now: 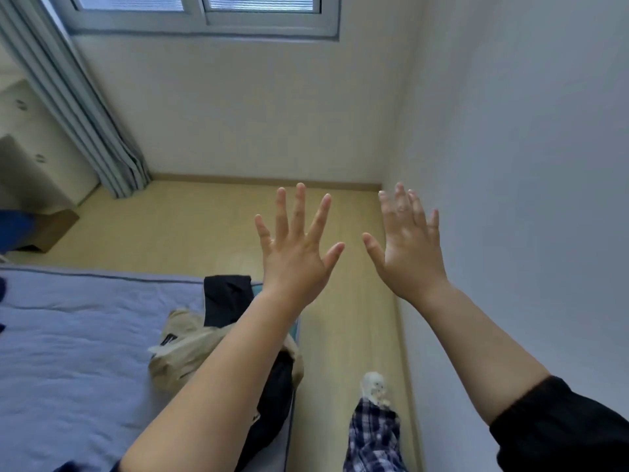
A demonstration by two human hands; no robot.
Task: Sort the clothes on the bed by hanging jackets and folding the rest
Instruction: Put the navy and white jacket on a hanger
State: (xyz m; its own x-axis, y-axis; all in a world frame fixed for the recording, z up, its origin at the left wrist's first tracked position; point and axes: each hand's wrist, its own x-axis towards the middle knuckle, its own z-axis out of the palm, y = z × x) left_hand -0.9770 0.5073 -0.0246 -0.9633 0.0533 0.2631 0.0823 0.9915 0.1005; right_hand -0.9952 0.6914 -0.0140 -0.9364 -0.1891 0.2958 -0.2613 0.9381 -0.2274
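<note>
Left hand (296, 257) and right hand (410, 257) are raised above the floor (170, 226), fingers (299, 206) spread wide, holding nothing. At 7 o'clock from them, a beige garment (183, 352) and a black garment (228, 298) lie heaped on the bed (68, 335) corner.

A grey curtain (85, 107) hangs beside the window (204, 15), a white dresser (30, 158) just left of it on the wooden floor (190, 226).

A home bedroom is shown: a bed (75, 335) spread with a pale lavender quilted sheet is seen below-left of the left hand (294, 264), a grey pleated curtain (78, 107) and cream chest of drawers (34, 178) farther left, a white-framed window (265, 22) above.
</note>
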